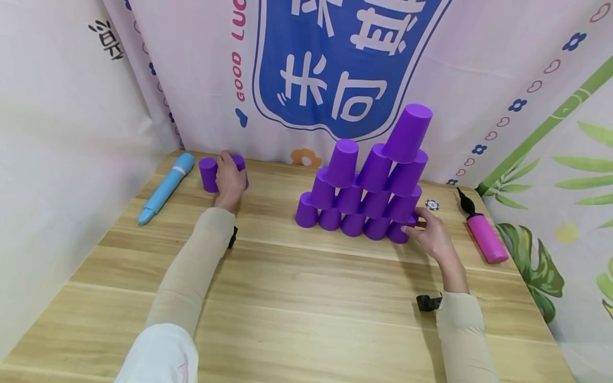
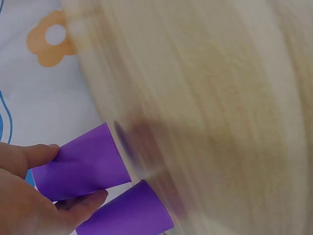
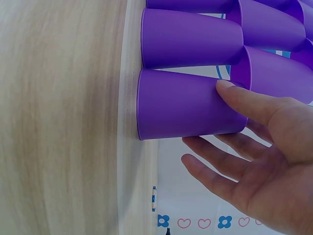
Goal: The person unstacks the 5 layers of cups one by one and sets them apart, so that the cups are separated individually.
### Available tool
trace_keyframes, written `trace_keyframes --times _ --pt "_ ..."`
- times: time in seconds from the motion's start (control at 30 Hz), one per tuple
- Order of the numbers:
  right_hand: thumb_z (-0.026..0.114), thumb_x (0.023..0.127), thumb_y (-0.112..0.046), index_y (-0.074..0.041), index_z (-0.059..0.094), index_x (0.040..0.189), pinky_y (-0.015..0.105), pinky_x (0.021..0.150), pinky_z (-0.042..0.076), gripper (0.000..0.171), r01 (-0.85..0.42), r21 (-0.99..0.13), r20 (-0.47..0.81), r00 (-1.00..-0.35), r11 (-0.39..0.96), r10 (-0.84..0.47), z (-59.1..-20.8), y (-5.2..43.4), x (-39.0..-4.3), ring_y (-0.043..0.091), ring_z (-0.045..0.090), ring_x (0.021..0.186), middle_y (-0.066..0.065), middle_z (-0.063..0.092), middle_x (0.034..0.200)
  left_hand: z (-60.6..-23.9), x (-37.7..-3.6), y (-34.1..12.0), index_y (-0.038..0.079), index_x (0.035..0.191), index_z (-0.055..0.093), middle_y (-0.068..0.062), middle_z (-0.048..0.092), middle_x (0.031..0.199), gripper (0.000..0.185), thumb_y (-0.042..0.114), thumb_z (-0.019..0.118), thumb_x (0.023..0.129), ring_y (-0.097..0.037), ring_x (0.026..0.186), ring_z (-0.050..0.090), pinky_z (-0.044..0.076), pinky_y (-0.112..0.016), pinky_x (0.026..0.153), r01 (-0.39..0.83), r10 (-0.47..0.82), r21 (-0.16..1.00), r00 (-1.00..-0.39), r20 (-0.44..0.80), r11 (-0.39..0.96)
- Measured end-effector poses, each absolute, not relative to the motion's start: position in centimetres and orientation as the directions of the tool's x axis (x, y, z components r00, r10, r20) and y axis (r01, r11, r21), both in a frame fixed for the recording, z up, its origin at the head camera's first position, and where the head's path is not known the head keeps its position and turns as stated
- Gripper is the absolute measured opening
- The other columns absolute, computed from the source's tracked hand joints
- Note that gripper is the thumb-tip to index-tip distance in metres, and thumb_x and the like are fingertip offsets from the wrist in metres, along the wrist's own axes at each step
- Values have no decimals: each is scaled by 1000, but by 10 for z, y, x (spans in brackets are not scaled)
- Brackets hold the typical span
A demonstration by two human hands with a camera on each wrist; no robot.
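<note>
My left hand [image 1: 230, 182] grips a purple cup [image 2: 83, 164] between thumb and fingers at the back left of the table. In the left wrist view a narrow gap shows between this cup's rim and the tabletop. Close beside it is another upside-down purple cup [image 1: 208, 174]. To the right stands a tiered stack of upside-down purple cups [image 1: 353, 224], with a single top cup [image 1: 408, 133] over its right side. At the stack's lower right end, my right hand [image 1: 433, 236] holds the end cup [image 3: 190, 105], thumb on one side, fingers partly hidden behind.
A light blue tube-shaped object [image 1: 167, 187] lies at the left edge of the wooden table [image 1: 306, 314]. Near the right edge are a pink and black hand pump [image 1: 486, 236] and a small round chip [image 1: 432, 205]. A printed cloth [image 1: 206, 64] hangs behind.
</note>
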State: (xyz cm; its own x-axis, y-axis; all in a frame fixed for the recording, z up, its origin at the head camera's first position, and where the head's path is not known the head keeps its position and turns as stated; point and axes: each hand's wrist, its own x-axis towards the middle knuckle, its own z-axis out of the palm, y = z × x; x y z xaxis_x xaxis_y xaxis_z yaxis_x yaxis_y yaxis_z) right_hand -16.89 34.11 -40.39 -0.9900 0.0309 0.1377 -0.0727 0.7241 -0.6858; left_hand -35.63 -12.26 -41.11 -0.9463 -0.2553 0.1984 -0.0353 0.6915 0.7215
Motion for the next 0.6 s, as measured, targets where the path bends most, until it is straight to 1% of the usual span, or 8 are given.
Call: trace_keyframes --times 0.17,0.33,0.47,0.53,0.6 --pt "68 89 -8 5 46 136 54 90 50 53 -67 -686 132 -991 725 33 -406 343 -169 49 54 112 29 50 131 -417 -356 -123 -1 138 29 -25 36 136 56 6 59 92 -47 119 46 42 -60 95 -35 -237 703 -952 192 711" --pt "68 89 -8 5 46 135 54 91 49 53 -73 -691 135 -990 719 30 -406 344 -169 49 53 113 29 50 131 -417 -355 -123 -1 137 29 -25 34 137 53 6 56 92 -48 119 43 41 -61 94 -34 -226 703 -957 183 711" --pt "68 89 -8 5 46 135 54 90 50 53 -75 -690 139 -990 720 30 -405 344 -170 49 54 112 30 50 131 -415 -354 -121 -1 141 26 -26 30 140 57 9 56 94 -47 123 40 40 -61 96 -42 -215 688 -962 167 724" --pt "69 88 -8 6 46 134 54 91 49 53 -75 -689 139 -990 721 30 -404 344 -171 49 54 112 30 50 131 -413 -354 -120 -1 142 25 -27 30 140 59 10 57 94 -46 124 38 40 -61 96 -26 -203 669 -961 188 742" --pt "69 88 -8 6 47 134 54 91 49 53 -81 -690 144 -989 720 27 -404 344 -171 50 54 112 30 50 131 -407 -353 -116 -2 142 29 -27 33 139 58 10 59 93 -46 123 38 42 -60 95 25 -186 646 -948 256 763"
